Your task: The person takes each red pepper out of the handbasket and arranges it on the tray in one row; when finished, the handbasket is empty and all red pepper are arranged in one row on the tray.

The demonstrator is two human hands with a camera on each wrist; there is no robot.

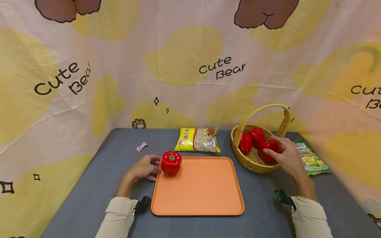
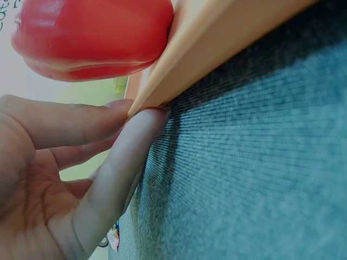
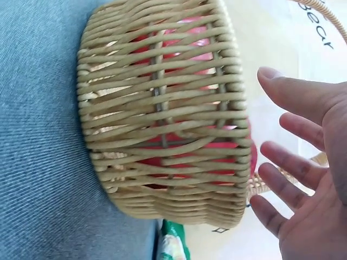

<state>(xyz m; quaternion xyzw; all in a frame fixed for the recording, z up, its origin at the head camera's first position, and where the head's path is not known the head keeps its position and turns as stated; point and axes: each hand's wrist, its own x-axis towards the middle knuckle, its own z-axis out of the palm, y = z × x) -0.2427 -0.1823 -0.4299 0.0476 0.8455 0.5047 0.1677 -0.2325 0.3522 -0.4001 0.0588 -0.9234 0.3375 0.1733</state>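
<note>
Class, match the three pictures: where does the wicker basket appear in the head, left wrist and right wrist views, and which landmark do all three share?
Head: the wicker basket is right of centre, with the right hand over it.
Left wrist: not in it.
Right wrist: large, upper middle, turned on its side by the camera angle, left of the hand.
Shared landmark: the table, grey in the head view, bluish in both wrist views.

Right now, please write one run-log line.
left hand: holds orange tray; right hand: over wicker basket; on tray: red bell pepper; in basket: three red bell peppers
</note>
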